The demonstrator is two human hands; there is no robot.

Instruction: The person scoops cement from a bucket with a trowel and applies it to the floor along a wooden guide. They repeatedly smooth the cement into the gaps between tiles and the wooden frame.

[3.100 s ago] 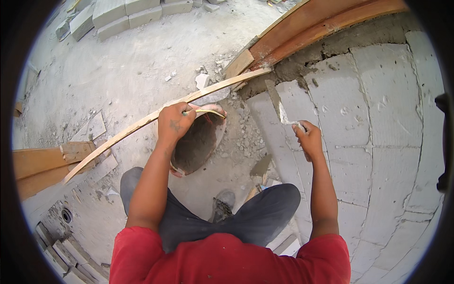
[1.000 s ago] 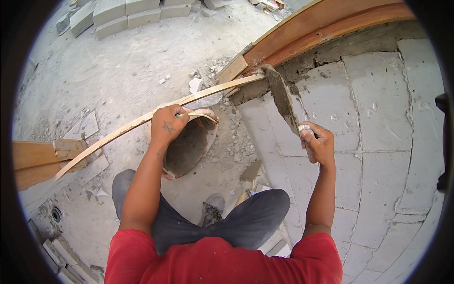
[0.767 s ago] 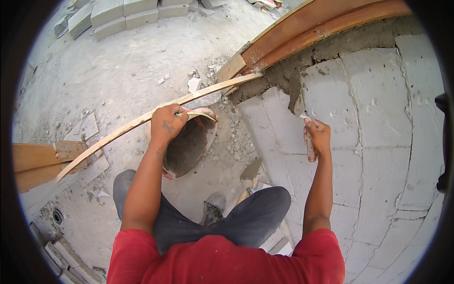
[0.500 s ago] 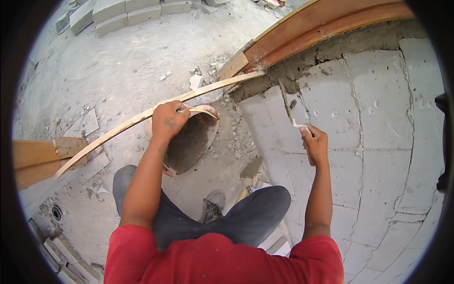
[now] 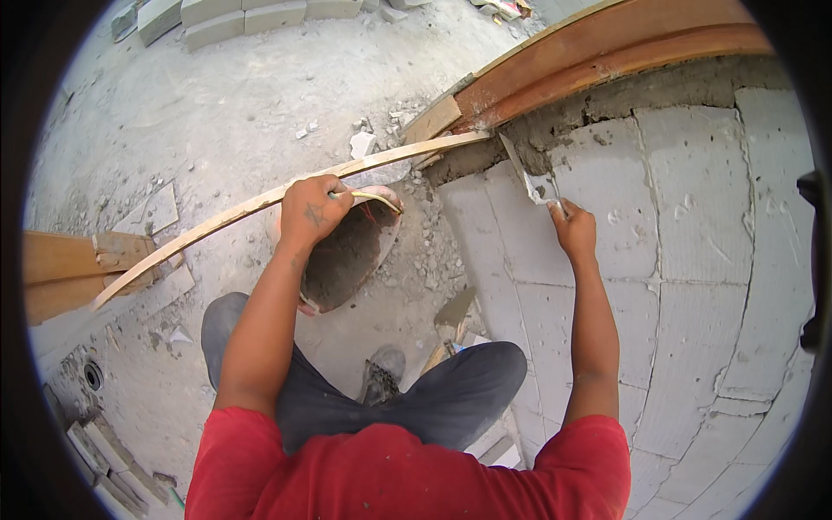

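My left hand (image 5: pixel 310 213) is closed round the pale handle (image 5: pixel 381 199) of a bucket (image 5: pixel 342 273). The bucket leans, and grey mortar coats its inside. In my right hand (image 5: pixel 575 230) is a trowel (image 5: pixel 518 170), gripped by its handle. The blade points away from me, its tip close to the mortar joint (image 5: pixel 481 162) beside the block wall (image 5: pixel 607 191). Some wet mortar sits on the blade near the trowel's neck.
A long thin wooden strip (image 5: pixel 208 225) runs behind the bucket between a brown wooden frame (image 5: pixel 598 65) and another brown timber piece (image 5: pixel 65 269). Rubble (image 5: pixel 429 247) lies beside the bucket. Grey blocks (image 5: pixel 277 15) are stacked at the far left. My knees flank the near floor.
My right hand has moved slightly away from me and turned, so the trowel blade now shows its broad side. My left hand keeps hold of the bucket handle.
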